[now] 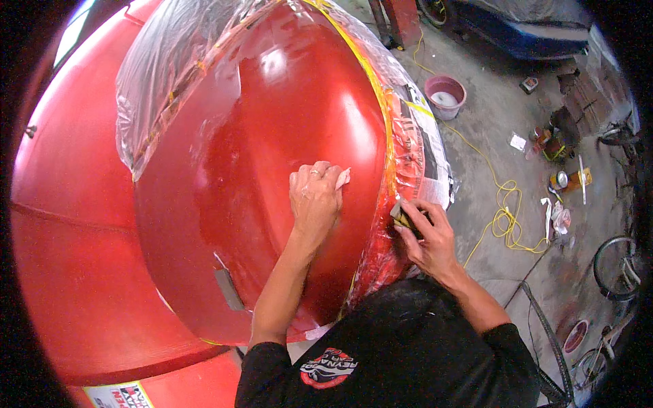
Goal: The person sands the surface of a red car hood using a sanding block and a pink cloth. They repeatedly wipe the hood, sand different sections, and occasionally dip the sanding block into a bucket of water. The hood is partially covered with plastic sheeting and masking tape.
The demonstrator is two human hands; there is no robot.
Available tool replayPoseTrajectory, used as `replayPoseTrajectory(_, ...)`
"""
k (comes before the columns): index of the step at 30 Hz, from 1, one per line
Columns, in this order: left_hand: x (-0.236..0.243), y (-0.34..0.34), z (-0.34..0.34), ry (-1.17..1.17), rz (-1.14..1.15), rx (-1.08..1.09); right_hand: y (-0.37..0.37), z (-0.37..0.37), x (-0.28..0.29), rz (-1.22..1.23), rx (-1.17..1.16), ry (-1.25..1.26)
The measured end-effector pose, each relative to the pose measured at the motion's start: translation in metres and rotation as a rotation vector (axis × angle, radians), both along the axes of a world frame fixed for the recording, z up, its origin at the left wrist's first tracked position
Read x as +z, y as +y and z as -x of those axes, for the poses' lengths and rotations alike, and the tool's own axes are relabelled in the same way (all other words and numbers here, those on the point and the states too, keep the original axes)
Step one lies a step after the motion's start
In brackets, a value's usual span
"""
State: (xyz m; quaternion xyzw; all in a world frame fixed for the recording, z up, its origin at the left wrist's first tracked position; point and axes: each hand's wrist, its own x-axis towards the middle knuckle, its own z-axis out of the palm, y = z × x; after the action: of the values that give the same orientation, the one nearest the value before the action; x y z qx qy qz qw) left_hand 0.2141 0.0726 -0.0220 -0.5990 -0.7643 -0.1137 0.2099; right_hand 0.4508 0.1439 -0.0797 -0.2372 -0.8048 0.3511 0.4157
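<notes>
**Holding a white cloth [343, 179] and a small block [403, 216] at a red panel [224, 156]**

The left hand [315, 198] was on the glossy panel, its fingers curled around the crumpled cloth. At four o'clock from it, by the taped edge, the right hand [428, 238] gripped the block between thumb and fingers. A grey bar [228, 289] lay on the panel, between seven and eight o'clock from the left hand. Clear plastic sheet [163, 61] was at ten o'clock.

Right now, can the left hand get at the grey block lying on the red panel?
Probably yes: the grey block lies uncovered on the red panel, beside the left forearm. The left hand would need to draw back, and its pale rag may hinder a grip.
</notes>
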Motion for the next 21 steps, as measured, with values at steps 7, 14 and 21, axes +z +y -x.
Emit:
replayPoseTrajectory(7, 0.014, -0.012, 0.012, -0.057, -0.017, -0.03, -0.003, 0.004, 0.012, -0.085, 0.016, -0.027)
replayPoseTrajectory(14, 0.07, -0.063, 0.078, -0.037, -0.508, 0.144, 0.0, 0.044, 0.006, -0.218, 0.089, -0.016)
replayPoseTrajectory(21, 0.028, -0.096, 0.173, -0.351, -0.674, 0.448, 0.019, 0.09, 0.0, -0.459, 0.168, -0.103)
